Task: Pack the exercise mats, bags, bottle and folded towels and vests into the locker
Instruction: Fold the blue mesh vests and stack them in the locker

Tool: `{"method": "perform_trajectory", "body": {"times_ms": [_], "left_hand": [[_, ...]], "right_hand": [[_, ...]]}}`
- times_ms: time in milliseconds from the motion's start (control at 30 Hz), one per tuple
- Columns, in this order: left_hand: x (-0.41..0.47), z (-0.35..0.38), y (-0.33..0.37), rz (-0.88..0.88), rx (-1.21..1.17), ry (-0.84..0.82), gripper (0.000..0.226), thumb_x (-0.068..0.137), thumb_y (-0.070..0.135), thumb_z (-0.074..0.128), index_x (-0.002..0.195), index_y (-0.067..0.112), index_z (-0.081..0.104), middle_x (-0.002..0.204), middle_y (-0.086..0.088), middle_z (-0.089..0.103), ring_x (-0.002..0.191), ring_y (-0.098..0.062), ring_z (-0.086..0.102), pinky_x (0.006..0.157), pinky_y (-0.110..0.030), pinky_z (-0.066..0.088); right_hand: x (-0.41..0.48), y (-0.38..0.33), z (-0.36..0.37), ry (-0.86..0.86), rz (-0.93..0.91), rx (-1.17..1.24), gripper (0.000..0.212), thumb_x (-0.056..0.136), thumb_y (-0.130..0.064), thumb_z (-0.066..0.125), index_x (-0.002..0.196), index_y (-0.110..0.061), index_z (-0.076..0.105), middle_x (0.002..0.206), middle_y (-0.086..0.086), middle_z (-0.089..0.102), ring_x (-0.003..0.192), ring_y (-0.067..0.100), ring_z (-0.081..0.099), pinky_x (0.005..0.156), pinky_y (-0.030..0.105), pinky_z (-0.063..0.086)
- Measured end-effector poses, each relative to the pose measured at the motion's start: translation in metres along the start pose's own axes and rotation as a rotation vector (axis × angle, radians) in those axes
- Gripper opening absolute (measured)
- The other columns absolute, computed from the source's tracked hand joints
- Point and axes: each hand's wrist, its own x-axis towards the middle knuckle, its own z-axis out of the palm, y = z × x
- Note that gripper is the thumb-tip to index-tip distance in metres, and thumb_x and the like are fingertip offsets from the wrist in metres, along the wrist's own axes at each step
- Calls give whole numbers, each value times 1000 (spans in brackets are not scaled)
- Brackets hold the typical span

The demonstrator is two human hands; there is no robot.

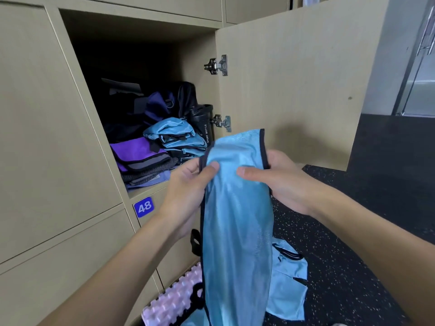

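A light blue vest with dark trim hangs lengthwise in front of the open locker. My left hand pinches its upper left edge and my right hand grips its upper right edge. Inside the locker lie folded blue vests, a stack of purple and grey towels, a purple bag, a black bag and a black sport bottle standing at the right wall. Another blue vest lies on the floor.
The locker door stands open to the right, behind the vest. A pink ridged mat with a black strap lies on the dark speckled floor below. A locker numbered 48 sits underneath, shut.
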Motion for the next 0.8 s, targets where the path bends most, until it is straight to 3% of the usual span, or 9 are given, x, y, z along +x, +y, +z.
{"method": "perform_trajectory", "body": {"times_ms": [167,233,333,400,467,533,600,700,800], "left_hand": [[5,-12,5,-4,94,141,22,93,16,66,114,11,60,112,-12,72,106,-29,69,96,-45,55],[-2,-12,-7,-91,214,54,47,81,11,78,118,24,51,115,-2,70,102,-18,71,89,-36,58],[-8,-10,-16,-121,235,-60,83,77,0,79,138,34,35,117,8,67,95,-1,70,77,-19,57],[-4,-10,-10,-46,104,-35,88,82,-6,73,143,39,29,106,-6,74,90,-15,73,74,-26,59],[0,-11,-2,47,-7,48,80,86,-7,68,141,39,33,98,-15,74,86,-22,72,75,-30,60],[0,-14,-3,65,-34,67,78,87,-3,68,142,40,33,109,-14,71,94,-19,70,83,-32,59],[-6,-17,-17,-12,47,-50,92,83,1,73,147,45,25,127,-4,66,107,-14,68,89,-33,57],[-13,-11,-30,-69,136,-204,103,83,-9,71,149,49,18,114,14,72,108,-14,69,92,-34,56],[-3,-8,-20,2,-7,-87,89,86,-10,66,140,52,33,125,-3,68,103,-21,70,87,-41,58]], "right_hand": [[-3,6,0,-45,68,-116,21,89,-9,67,108,0,69,104,13,74,100,29,70,90,39,55],[0,8,4,73,35,-98,21,90,-12,67,105,2,68,106,20,72,96,36,69,86,44,55],[3,9,3,180,7,-143,64,74,-39,72,103,15,53,117,42,48,99,60,54,91,67,45],[1,9,-3,173,35,-99,55,75,-35,78,106,6,58,116,36,56,96,44,66,91,54,52],[0,11,-9,85,125,-83,41,78,-19,80,114,-11,62,111,15,70,97,25,71,88,40,56],[0,14,-8,74,154,-93,47,79,-6,78,119,-20,57,110,11,70,94,23,71,87,40,57],[4,13,-4,219,123,-17,47,82,-2,73,120,-23,53,107,14,66,86,23,67,86,40,55],[5,8,-6,363,84,103,50,87,-5,69,127,-25,49,96,8,59,72,16,62,64,30,53],[1,11,-12,330,158,209,67,84,-16,75,139,-32,41,111,3,62,81,17,69,72,38,58]]}}
